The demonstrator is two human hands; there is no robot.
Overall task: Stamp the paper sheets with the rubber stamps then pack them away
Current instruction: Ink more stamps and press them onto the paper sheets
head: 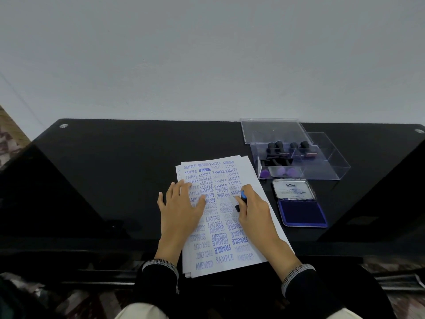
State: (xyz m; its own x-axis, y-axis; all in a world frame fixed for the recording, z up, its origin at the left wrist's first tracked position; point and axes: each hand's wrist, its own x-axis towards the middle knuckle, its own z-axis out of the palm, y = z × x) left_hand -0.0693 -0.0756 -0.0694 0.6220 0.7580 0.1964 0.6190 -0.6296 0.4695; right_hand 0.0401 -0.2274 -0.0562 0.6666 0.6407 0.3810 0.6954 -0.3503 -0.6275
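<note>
A stack of white paper sheets (249,178) lies on the black table, its top sheet covered with blue stamped words. My left hand (181,203) rests flat on the left part of the sheet, fingers spread. My right hand (253,210) grips a rubber stamp (242,197) with a black body and blue top, pressed down on the paper near its right side. An open ink pad (301,211) with a dark blue surface sits just right of the sheets. Behind it a clear plastic box (322,169) holds several black-handled stamps (285,148).
The box's clear lid (273,130) leans on its back edge. The glossy black table (110,171) runs to a pale wall behind. Its front edge is close to my body, and the sheets overhang it slightly.
</note>
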